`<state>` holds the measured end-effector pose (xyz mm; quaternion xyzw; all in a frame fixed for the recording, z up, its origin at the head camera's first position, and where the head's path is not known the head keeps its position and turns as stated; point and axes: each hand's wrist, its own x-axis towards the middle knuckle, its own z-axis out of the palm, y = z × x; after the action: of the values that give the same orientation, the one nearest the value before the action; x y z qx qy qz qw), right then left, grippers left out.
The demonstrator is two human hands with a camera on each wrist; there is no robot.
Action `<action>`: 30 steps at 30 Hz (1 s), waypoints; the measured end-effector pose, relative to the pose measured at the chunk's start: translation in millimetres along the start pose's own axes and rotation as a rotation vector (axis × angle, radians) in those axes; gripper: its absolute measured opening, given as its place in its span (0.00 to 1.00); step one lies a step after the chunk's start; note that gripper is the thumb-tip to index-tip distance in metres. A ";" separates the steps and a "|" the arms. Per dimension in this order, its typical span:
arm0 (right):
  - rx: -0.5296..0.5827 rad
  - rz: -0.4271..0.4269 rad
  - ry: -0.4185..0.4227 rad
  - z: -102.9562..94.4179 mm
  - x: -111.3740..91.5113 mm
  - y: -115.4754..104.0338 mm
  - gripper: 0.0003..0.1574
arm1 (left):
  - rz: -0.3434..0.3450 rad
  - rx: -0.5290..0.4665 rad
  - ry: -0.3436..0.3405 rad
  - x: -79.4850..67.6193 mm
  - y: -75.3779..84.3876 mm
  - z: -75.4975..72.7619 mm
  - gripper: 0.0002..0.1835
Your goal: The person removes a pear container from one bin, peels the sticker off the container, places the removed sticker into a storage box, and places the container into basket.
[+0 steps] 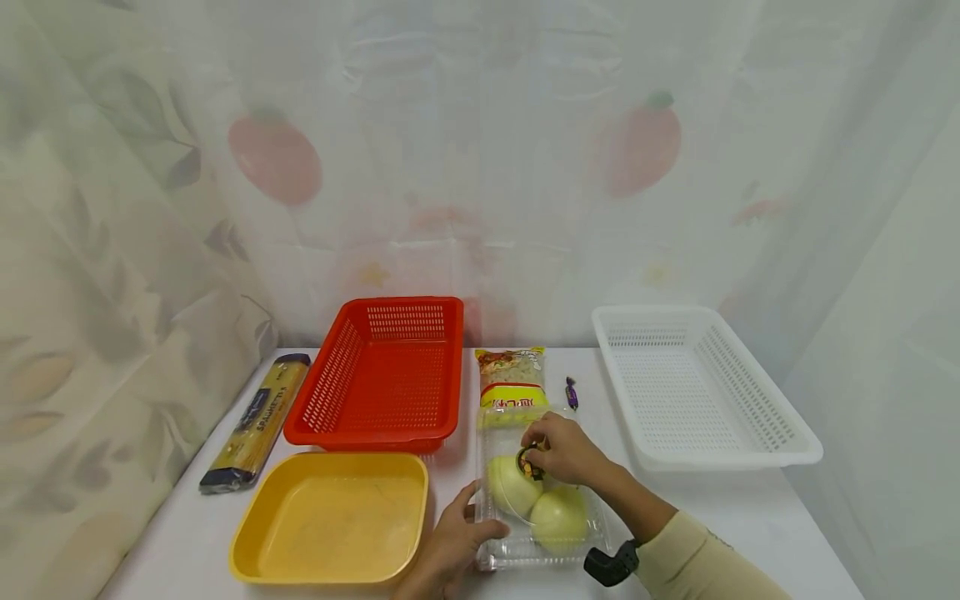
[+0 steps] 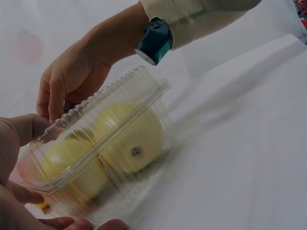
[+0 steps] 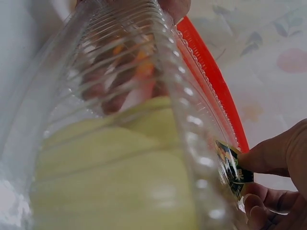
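- On the far left I saw one long spaghetti pack (image 1: pixel 257 422), lying with its long side going away from me.
- Next came one red basket (image 1: pixel 382 375) and, in front of it, one yellow tray (image 1: pixel 330 517).
- My left hand (image 1: pixel 450 546) held the near left side of one clear box (image 1: pixel 577 542), fingers curled on its edge.
- The box lay in the middle of the table, long side pointing away from me, with two pale round fruits (image 1: pixel 558 518) inside.
- My right hand (image 1: pixel 562 450) pinched one small sticker (image 3: pixel 233 168) on the lid.
- Behind the box lay one noodle bag (image 1: pixel 512 377) and one purple candy (image 1: pixel 572 392).
- On the right sat one white basket (image 1: pixel 750 454).
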<state>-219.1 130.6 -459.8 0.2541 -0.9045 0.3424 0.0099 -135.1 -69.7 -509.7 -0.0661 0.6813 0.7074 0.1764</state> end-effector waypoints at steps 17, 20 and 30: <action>0.062 -0.007 0.001 -9.2 -0.4 6.0 0.04 | -0.003 0.026 0.018 -2.3 3.0 1.0 0.47; 0.115 0.000 0.008 -10.9 -0.6 9.0 0.03 | 0.004 0.025 0.016 -1.9 2.0 0.9 0.47; 0.350 0.073 0.039 -17.7 -3.1 11.9 0.02 | 0.005 0.055 0.032 -1.2 1.9 1.1 0.47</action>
<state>-224.8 150.6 -454.1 0.2124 -0.8393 0.4997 -0.0292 -134.5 -68.8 -507.4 -0.0710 0.7033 0.6877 0.1653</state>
